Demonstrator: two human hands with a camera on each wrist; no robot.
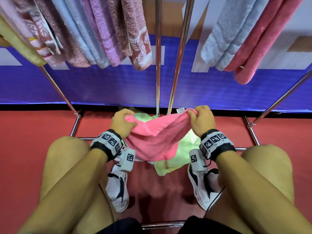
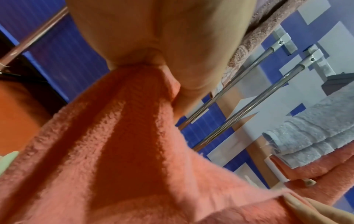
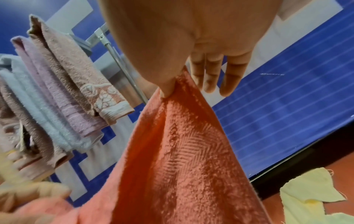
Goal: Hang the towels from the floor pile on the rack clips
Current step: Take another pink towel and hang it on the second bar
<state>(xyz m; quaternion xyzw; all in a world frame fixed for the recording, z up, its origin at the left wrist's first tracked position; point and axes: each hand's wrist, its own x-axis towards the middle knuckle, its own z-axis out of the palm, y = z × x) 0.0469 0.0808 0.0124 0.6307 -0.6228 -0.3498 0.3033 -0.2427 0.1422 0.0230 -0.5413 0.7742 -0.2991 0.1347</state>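
I hold a pink towel [image 1: 155, 135] stretched between both hands, low above the floor. My left hand [image 1: 122, 123] grips its left corner in a closed fist. My right hand [image 1: 200, 118] pinches the right corner between thumb and forefinger, the other fingers loose. The same pink towel [image 2: 124, 144] fills the left wrist view and hangs from the pinch as pink towel [image 3: 182, 151] in the right wrist view. Under it a light green towel [image 1: 177, 159] lies on the red floor. The rack's chrome poles [image 1: 158, 56] rise just behind my hands.
Several towels hang on the rack: pink, blue and purple ones [image 1: 101, 31] at upper left, a blue [image 1: 228, 34] and a deep pink one [image 1: 263, 39] at upper right. A blue banner wall [image 1: 118, 86] stands behind. My knees and white shoes [image 1: 118, 188] flank the pile.
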